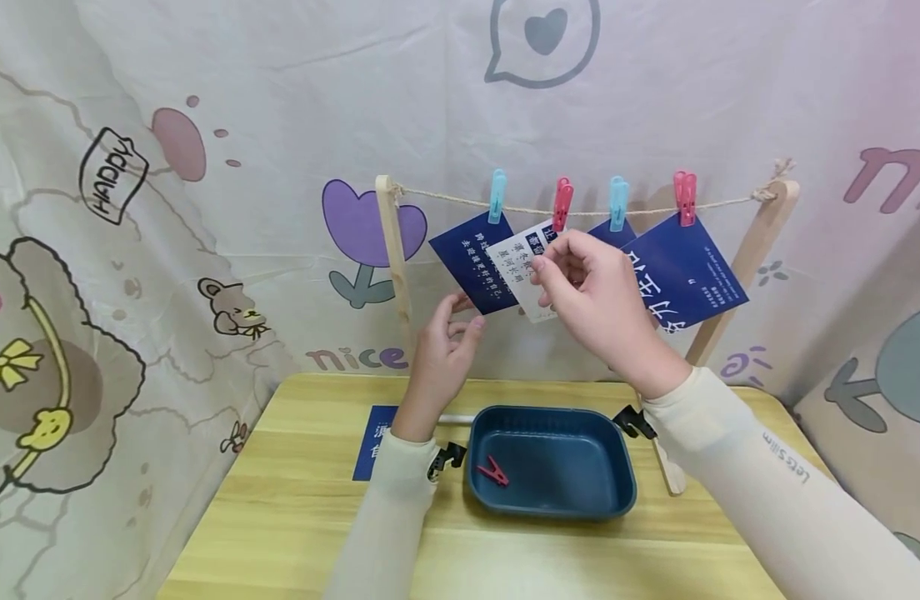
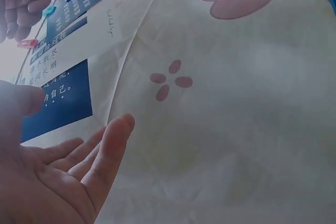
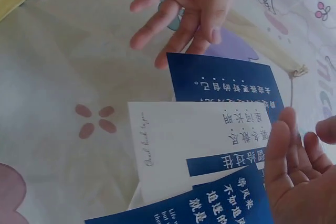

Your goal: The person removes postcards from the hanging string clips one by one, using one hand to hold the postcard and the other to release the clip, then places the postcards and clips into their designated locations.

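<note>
Several printed cards hang from a rope [image 1: 445, 197], each under a plastic clothespin. At the left is a blue card [image 1: 458, 257] below a light-blue clothespin [image 1: 497, 197]. A white card [image 1: 511, 260] overlaps it, under a red clothespin [image 1: 562, 205]. My left hand [image 1: 441, 354] is by the blue card's lower corner, fingers spread; whether it touches is unclear. My right hand [image 1: 602, 292] is in front of the white card, fingers loosely bent and holding nothing. Partly behind it hang another blue card [image 1: 608, 233] and a larger-looking blue card [image 1: 696, 271].
Wooden posts [image 1: 395, 250] hold the rope at either end. On the wooden table [image 1: 265, 500] stands a dark blue tray [image 1: 550, 510] with a red clothespin [image 1: 494, 472] inside. A blue card [image 1: 366, 458] lies left of the tray, partly behind the left wrist. A patterned cloth hangs behind.
</note>
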Demonstrator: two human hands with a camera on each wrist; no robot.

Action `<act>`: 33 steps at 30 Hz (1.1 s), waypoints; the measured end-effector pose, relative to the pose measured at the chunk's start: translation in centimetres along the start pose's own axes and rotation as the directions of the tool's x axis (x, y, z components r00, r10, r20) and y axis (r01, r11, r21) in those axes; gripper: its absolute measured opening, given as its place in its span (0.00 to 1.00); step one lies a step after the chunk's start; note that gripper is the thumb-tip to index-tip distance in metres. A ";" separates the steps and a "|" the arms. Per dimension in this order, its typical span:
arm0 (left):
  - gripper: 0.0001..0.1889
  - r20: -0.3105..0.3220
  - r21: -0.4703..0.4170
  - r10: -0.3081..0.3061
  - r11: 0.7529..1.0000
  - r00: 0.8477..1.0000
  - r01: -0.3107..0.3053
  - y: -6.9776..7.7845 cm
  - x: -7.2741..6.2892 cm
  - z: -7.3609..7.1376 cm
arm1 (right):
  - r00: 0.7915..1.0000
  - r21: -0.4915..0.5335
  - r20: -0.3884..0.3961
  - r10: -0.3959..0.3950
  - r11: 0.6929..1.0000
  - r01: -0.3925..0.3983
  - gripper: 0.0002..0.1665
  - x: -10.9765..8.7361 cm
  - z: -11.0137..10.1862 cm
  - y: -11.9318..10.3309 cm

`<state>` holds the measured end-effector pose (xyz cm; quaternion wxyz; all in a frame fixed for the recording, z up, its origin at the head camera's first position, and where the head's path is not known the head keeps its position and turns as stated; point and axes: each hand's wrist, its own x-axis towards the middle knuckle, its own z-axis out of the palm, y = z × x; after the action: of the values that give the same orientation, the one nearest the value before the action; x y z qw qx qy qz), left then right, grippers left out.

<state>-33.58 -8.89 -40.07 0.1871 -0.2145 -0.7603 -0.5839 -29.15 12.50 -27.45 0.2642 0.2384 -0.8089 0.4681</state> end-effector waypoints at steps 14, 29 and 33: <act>0.29 0.099 -0.165 -0.075 0.982 0.992 0.091 0.3 -0.2 0.2 | 0.982 0.113 -0.051 -0.185 0.975 0.189 0.24 3.7 0.8 -1.8; 0.20 0.077 -0.163 -0.037 0.985 0.996 0.049 0.6 -0.2 0.2 | 0.988 0.060 -0.003 -0.153 0.986 0.153 0.36 5.5 1.2 -1.9; 0.19 0.068 -0.164 -0.024 0.986 0.997 0.035 0.7 -0.2 0.1 | 0.993 0.024 0.020 -0.113 0.993 0.113 0.37 5.8 1.3 -2.0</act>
<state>-33.00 -8.65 -39.60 0.1348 -0.2372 -0.7181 -0.6402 -32.43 9.68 -22.94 0.2789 0.2919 -0.7915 0.4589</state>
